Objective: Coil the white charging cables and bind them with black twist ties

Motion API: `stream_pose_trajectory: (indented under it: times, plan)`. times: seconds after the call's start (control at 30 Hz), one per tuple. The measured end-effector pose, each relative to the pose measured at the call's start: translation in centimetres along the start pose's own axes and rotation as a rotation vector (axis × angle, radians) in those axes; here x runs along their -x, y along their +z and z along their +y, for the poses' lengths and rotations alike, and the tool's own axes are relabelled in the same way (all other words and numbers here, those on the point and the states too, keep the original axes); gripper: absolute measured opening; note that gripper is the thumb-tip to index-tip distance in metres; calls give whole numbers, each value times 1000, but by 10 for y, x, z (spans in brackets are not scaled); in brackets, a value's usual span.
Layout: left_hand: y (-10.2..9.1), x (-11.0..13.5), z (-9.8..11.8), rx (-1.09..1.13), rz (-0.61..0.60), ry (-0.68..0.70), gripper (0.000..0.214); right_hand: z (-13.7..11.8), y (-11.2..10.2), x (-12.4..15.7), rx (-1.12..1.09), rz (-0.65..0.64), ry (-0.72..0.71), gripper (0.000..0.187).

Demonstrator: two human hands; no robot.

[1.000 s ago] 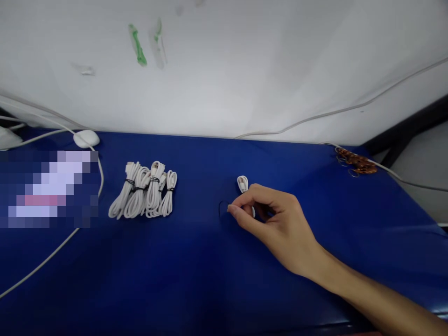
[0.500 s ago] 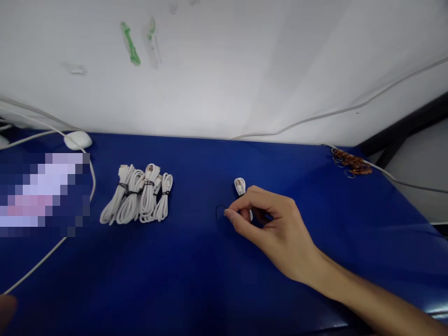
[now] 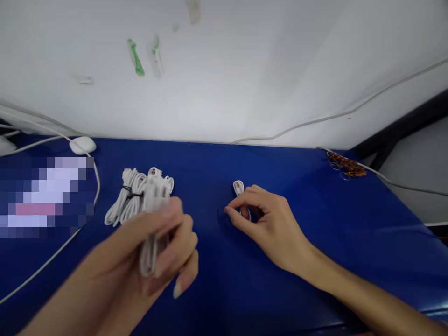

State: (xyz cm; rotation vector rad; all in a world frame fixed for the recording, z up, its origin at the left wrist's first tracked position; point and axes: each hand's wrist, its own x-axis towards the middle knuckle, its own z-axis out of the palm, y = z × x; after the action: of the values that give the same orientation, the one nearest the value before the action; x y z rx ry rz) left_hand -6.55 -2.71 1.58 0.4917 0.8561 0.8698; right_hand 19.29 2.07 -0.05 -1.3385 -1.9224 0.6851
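My left hand (image 3: 171, 252), blurred by motion, is closed round a bundled white cable (image 3: 149, 256). It is in front of a row of several coiled white cables (image 3: 117, 203) with black ties, and partly covers them. To the right, my right hand (image 3: 269, 224) pinches a thin black tie (image 3: 219, 216) between thumb and forefinger; the tie's loop is faint against the blue surface. Beneath the right fingers a single coiled white cable (image 3: 238, 187) lies on the table, its middle hidden by the hand.
The blue table (image 3: 210, 289) meets a white wall (image 3: 217, 93). A white mouse (image 3: 83, 145) and loose cords are at the left, beside a pixelated patch. Brown tangled strands (image 3: 346, 165) lie at the far right near a black frame (image 3: 402, 126).
My left hand has come in from the lower left, holding a bundled white cable. My right hand keeps its pinch and has hardly moved; the view has shifted slightly.
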Motion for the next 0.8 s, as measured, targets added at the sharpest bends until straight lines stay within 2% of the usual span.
stream_pose_trajectory:
  times: [0.07, 0.13, 0.27, 0.53, 0.8]
  plan:
    - [26, -17, 0, -44, 9, -36, 41, 2, 1, -3, 114, 7, -15, 18]
    - [37, -30, -4, -67, 20, -39, 37, 2, 3, -7, 188, 15, -8, 18]
    - [29, -44, -11, -114, 31, -43, 34, 0, 8, -12, 319, 8, 22, 19]
    - [24, -46, -10, -133, 15, 37, 14, -11, 16, -22, 593, -28, 1, 20]
    - [17, -47, -15, -109, 10, 55, 8, -12, 18, -31, 695, -74, -25, 18]
